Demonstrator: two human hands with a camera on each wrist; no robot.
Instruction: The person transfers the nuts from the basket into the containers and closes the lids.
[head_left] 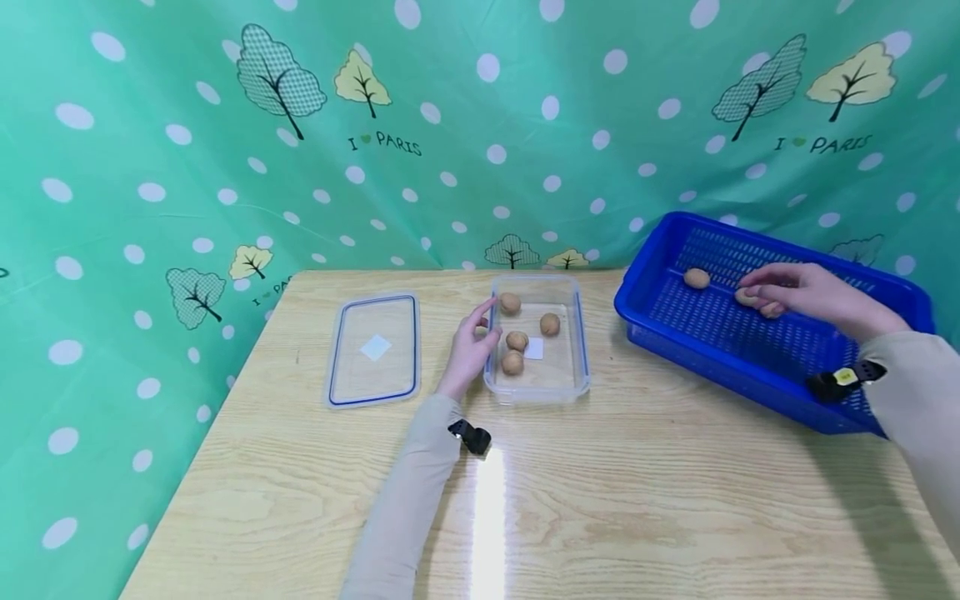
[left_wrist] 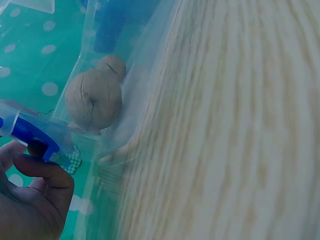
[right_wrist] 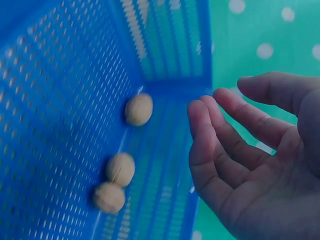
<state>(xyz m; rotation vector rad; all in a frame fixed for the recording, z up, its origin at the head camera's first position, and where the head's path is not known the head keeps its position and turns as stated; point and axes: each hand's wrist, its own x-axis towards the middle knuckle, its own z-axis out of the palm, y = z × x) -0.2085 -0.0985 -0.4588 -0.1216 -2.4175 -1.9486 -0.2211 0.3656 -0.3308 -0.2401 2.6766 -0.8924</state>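
Observation:
My left hand [head_left: 471, 348] holds the left wall of a clear plastic box [head_left: 536, 395], thumb and fingers at its rim. In the left wrist view the bent thumb [left_wrist: 47, 172] presses by the box's blue edge strip [left_wrist: 30, 134]. Several walnuts, among them a walnut [head_left: 550, 324] on the right, lie inside the box. Over the blue basket [head_left: 716, 377] hovers my right hand [head_left: 813, 296], fingers loosely bent and nothing between them in the right wrist view. Three walnuts lie on the basket floor: one walnut [right_wrist: 139, 109] apart, and a walnut [right_wrist: 120, 169] beside another walnut [right_wrist: 109, 197].
A clear lid [head_left: 375, 375] with a blue seal lies flat on the wooden table [head_left: 600, 500], left of the box. Behind the table hangs a green dotted cloth [head_left: 480, 108]. The basket stands at the right, angled, with high perforated walls.

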